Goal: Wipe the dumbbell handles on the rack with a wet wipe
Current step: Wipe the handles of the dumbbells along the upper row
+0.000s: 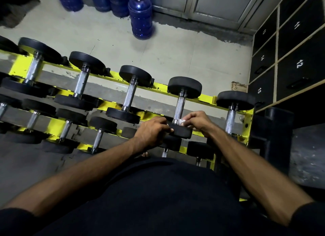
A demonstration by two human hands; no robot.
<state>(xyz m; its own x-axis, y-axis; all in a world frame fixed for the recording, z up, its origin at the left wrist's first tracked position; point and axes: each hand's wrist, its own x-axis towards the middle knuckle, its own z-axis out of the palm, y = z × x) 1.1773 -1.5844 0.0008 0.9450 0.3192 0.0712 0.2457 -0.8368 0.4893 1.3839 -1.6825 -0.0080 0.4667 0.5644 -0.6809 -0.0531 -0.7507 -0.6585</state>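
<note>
A yellow rack [206, 98] carries several black dumbbells with chrome handles in tiers. My left hand [152, 130] grips the near black head [181, 131] of one top-tier dumbbell, second from the right. My right hand [199, 122] pinches a small white wet wipe [181, 121] against the lower end of that dumbbell's chrome handle [179, 107]. Most of the wipe is hidden by my fingers. Neighbouring dumbbell handles [129, 97] lie untouched to the left, and another handle [230, 118] lies to the right.
Blue water jugs [140, 15] stand on the pale floor beyond the rack. Black numbered lockers [297, 56] line the right side. A dark block [277, 130] sits by the rack's right end. Lower rack tiers hold smaller dumbbells [99, 132].
</note>
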